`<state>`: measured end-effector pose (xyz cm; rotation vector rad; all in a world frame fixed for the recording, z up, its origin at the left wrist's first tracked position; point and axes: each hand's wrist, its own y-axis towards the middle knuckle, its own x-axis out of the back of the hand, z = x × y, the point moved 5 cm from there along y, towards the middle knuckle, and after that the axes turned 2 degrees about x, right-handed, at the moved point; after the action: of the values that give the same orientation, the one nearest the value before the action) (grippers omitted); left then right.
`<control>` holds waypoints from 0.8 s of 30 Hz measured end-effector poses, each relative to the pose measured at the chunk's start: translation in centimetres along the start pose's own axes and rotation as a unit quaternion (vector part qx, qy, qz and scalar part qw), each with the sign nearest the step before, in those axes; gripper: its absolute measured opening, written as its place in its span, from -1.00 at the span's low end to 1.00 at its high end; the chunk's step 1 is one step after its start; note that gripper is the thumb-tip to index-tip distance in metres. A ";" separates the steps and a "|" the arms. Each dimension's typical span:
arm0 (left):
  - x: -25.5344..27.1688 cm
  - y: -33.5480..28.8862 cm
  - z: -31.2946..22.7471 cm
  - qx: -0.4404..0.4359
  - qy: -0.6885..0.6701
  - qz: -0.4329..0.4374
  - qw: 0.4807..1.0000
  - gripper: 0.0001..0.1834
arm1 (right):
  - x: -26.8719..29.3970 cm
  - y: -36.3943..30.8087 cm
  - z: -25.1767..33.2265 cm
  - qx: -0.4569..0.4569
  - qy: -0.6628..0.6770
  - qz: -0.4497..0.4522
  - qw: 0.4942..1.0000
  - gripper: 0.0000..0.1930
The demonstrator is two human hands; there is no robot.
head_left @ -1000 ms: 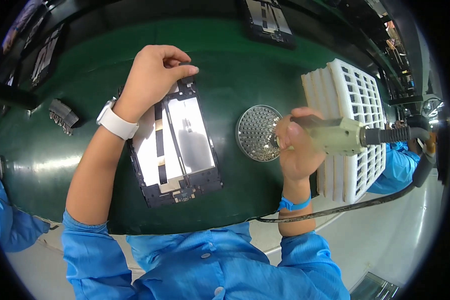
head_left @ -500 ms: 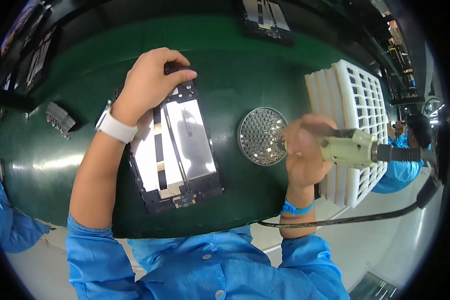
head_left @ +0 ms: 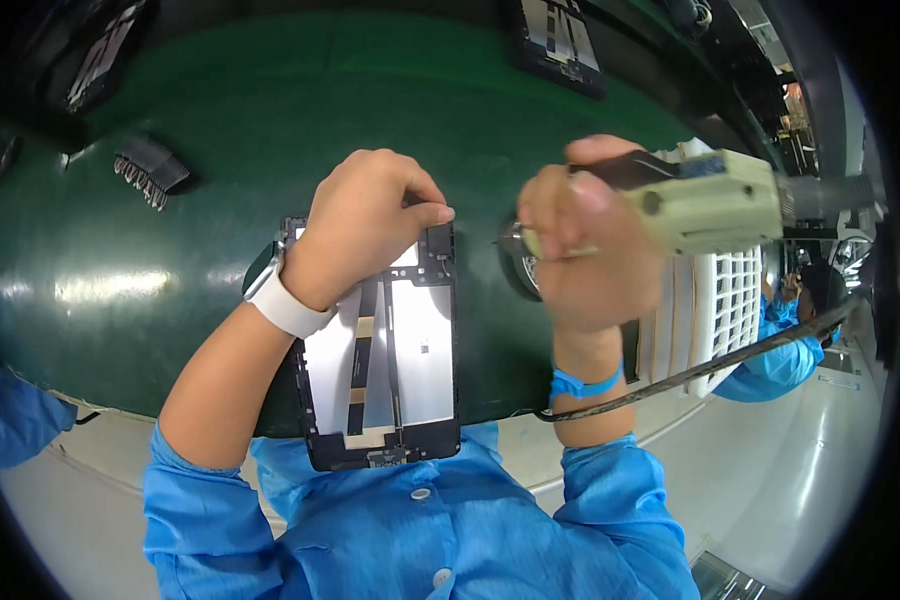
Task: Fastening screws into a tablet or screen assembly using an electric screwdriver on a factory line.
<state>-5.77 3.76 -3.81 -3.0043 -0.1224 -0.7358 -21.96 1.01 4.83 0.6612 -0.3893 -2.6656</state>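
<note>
An opened tablet (head_left: 425, 350) lies in front of me, its silvery inner plate and dark flex strips facing up, its near end by the table's edge. My left hand (head_left: 370, 215) grips its far end, with thumb and fingers closed near the far right corner. In my right hand (head_left: 595, 250), blurred by motion, is a pale green electric screwdriver (head_left: 725, 205). It is held almost level, its tip pointing left toward the tablet but apart from it. Mostly hidden behind that hand is a round metal screw dish (head_left: 524, 278).
White grid trays (head_left: 735, 310) stand at the right. A cable (head_left: 690, 375) crosses over my right wrist. A dark bristled piece (head_left: 155, 165) lies at the left. More tablets lie at the far side (head_left: 560, 45) and far left (head_left: 105, 55). Other people sit at both sides.
The tablet, with my left hand on it, has come nearer to me and turned straighter. My right hand has raised the screwdriver from the screw dish and brought it left. The view has shifted somewhat.
</note>
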 end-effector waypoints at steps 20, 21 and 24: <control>0.3 -0.4 -0.7 -0.022 0.040 -0.001 0.999 -0.91 | -1.2 0.4 -2.8 -0.018 -0.026 -0.001 0.999 -0.83; 0.2 -0.4 -0.7 -0.025 0.039 0.000 0.999 -0.91 | -1.2 0.4 -2.8 -0.016 -0.028 -0.002 0.999 -0.83; 0.1 -0.3 -0.8 -0.023 0.032 0.000 0.999 -0.90 | -0.8 0.4 -3.3 -0.039 -0.034 -0.030 0.998 -0.82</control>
<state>-6.05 4.06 -3.05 -3.0191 -0.1039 -0.8453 -19.60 0.40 2.45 0.5684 -0.2852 -2.7495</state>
